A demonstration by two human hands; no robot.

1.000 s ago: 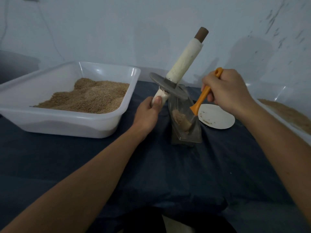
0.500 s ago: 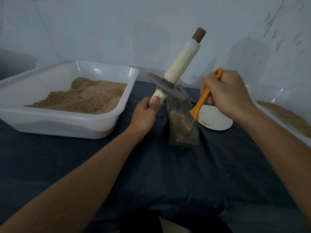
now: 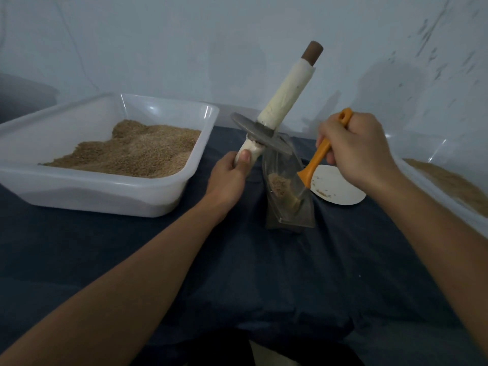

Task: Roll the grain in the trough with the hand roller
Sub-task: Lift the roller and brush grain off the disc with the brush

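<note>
Centre frame: left hand (image 3: 229, 178) is gripping the lower handle of the hand roller (image 3: 280, 107), fingers curled round it, roller tilting up and to the right, its grey disc sitting over the trough's far end. Right hand (image 3: 355, 149) is gripping an orange-handled scraper (image 3: 320, 154), tip reaching down into the trough (image 3: 290, 207). Grain (image 3: 278, 184) is lying in a small heap inside the trough, possibly crushed. White tub (image 3: 105, 199) of grain is sitting left on the dark-clothed counter (image 3: 264, 273); a white disc (image 3: 338, 188) is lying right of the trough.
</note>
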